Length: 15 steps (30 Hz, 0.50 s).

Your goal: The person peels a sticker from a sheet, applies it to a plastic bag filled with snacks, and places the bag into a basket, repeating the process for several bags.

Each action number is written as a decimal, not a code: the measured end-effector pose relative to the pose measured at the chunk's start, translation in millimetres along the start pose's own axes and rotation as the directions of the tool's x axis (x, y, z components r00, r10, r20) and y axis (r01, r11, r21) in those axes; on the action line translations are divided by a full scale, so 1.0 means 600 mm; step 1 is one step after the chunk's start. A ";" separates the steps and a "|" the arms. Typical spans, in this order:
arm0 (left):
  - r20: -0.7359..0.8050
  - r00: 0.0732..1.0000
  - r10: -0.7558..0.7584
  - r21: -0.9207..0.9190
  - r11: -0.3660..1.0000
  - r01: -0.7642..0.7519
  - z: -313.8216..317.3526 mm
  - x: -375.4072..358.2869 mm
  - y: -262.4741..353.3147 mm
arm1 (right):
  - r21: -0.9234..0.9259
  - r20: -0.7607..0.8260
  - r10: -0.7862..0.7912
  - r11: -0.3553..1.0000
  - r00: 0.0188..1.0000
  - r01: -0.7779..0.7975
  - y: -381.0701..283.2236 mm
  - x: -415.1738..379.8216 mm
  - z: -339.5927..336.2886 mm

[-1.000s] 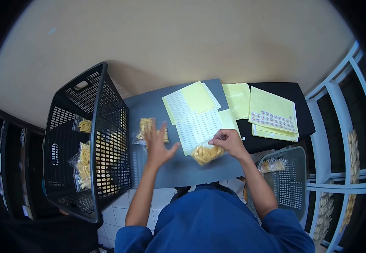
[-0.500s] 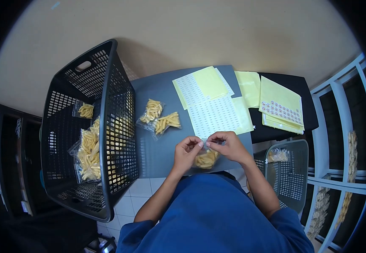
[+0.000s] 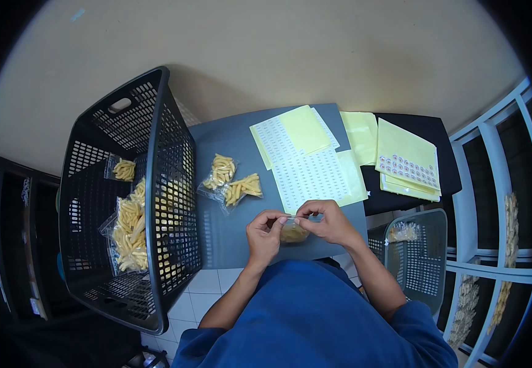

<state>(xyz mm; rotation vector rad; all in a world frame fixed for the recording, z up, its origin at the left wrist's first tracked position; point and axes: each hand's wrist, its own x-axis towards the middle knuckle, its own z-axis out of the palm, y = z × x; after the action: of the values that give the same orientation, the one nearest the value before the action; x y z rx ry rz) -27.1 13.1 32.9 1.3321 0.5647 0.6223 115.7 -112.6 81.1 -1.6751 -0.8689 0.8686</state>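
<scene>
Both hands hold the top edge of a clear plastic bag of pale yellow stick snacks (image 3: 293, 233) at the front of the grey table (image 3: 229, 236). My left hand (image 3: 264, 238) pinches one side of that edge between thumb and fingers. Close beside it, my right hand (image 3: 328, 224) pinches the other side. The bag's filled part hangs below the fingers, partly covered by them. Just beyond my hands lie sheets of small printed labels (image 3: 312, 175) on yellow backing. Left of the sheets, two filled snack bags (image 3: 241, 189) rest against each other on the table.
A large black perforated basket (image 3: 154, 214) stands tilted at the left, with several filled snack bags (image 3: 130, 233) inside. Yellow sticker sheets (image 3: 408, 156) lie on a black surface at the right. Below them stands a grey-green crate (image 3: 424, 270) holding a bag (image 3: 403, 232).
My hands have drawn slightly closer together along the bag's top edge, and less of the bag shows below them. The whole view has shifted a little.
</scene>
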 end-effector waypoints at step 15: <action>-0.131 0.977 -0.169 -0.280 0.951 0.127 0.004 -0.026 -0.049 | 0.413 -0.107 0.134 0.907 0.985 -0.078 0.097 -0.034 -0.014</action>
<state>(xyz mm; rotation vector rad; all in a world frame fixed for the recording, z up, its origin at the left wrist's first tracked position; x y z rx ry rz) -33.9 -2.8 4.7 0.9802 0.6730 0.6565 121.3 -147.0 29.5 -1.4005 -0.4658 0.9284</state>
